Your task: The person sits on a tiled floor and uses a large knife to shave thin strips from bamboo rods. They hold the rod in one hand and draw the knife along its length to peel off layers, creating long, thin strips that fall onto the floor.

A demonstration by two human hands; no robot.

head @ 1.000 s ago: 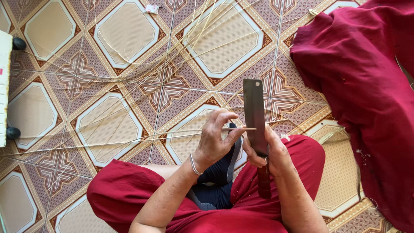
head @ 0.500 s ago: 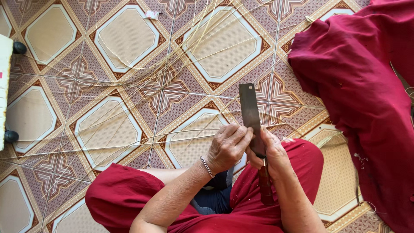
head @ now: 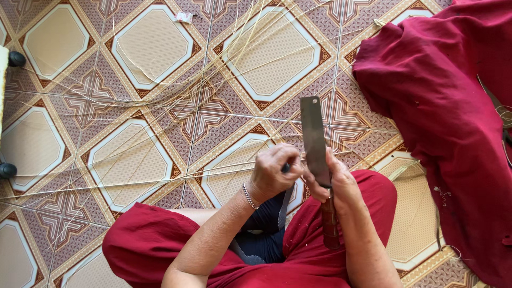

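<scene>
Patterned tile floor — right hand grips upright cleaver, left hand pinching beside.

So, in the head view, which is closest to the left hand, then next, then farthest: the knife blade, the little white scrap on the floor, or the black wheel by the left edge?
From the left hand:
1. Knife blade, just to its right.
2. White scrap, far up near the top edge.
3. Black wheel, farthest, at the left edge.
</scene>
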